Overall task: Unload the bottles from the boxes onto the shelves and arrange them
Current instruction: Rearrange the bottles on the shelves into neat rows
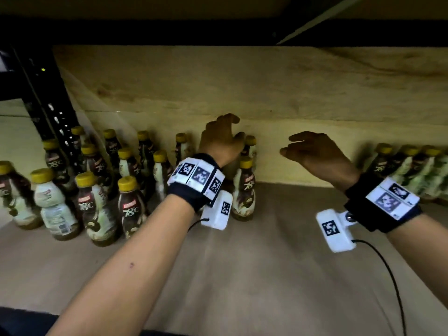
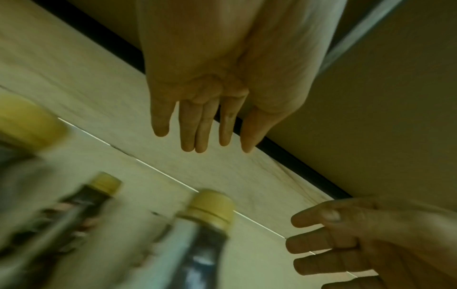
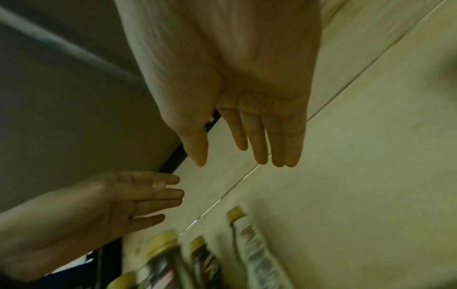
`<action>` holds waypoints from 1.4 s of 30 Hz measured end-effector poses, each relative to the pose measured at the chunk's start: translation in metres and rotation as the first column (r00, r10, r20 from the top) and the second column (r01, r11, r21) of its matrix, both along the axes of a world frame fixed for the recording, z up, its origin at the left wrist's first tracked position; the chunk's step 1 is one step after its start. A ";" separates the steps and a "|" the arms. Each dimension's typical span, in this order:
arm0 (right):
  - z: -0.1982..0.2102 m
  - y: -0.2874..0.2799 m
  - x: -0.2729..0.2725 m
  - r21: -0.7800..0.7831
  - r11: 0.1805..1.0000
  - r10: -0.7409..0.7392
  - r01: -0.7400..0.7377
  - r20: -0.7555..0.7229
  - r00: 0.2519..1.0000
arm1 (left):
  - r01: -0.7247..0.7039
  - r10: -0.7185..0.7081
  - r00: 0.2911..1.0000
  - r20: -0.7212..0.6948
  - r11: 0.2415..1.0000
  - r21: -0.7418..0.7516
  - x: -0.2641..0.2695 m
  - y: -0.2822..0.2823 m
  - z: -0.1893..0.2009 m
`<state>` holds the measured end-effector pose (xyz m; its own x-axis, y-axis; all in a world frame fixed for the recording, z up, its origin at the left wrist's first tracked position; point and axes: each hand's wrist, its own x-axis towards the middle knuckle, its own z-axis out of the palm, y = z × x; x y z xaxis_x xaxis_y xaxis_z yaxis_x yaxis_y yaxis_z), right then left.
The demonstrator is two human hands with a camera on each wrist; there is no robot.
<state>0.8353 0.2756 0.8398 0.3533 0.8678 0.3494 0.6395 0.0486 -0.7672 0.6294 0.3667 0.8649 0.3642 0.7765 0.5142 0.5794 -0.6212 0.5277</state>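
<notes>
Bottles [image 1: 243, 187] stand just beside the empty, loose-fingered left hand [image 1: 221, 139]; right hand [image 1: 315, 154] hovers apart, likewise spread.

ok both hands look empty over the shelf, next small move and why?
Probably draw both hands back off the shelf to fetch more bottles. The left hand and right hand are open and hold nothing, the bottles on the left already stand upright, and bare shelf space remains between them and the right-hand group.
</notes>
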 end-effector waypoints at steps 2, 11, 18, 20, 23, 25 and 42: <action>0.003 -0.015 0.033 0.016 0.997 -0.071 0.072 -0.038 0.997 | 0.089 -0.089 0.996 -0.009 0.996 0.010 0.036 -0.004 0.005; 0.005 -0.086 0.194 -0.064 0.935 -0.344 0.348 0.065 0.937 | 0.329 -0.351 0.933 -0.083 0.922 -0.203 0.216 -0.040 -0.027; -0.023 -0.081 0.237 -0.151 0.972 -0.178 0.182 0.040 0.983 | 0.311 -0.348 0.937 -0.023 0.864 -0.396 0.318 -0.062 -0.056; -0.032 -0.077 0.242 -0.160 0.976 -0.138 0.150 0.082 0.987 | 0.292 -0.324 0.946 -0.018 0.873 -0.391 0.334 -0.066 -0.060; -0.050 -0.072 0.250 -0.229 0.968 -0.081 0.107 0.120 0.989 | 0.223 -0.243 0.970 -0.001 0.891 -0.396 0.343 -0.066 -0.070; -0.058 -0.071 0.247 -0.277 0.958 -0.031 0.078 0.173 0.985 | 0.228 -0.245 0.969 0.010 0.884 -0.408 0.341 -0.065 -0.073; -0.036 -0.139 0.068 -0.361 0.925 0.046 -0.121 -0.208 0.977 | 0.407 -0.475 0.873 -0.115 0.837 -0.367 0.131 -0.087 -0.070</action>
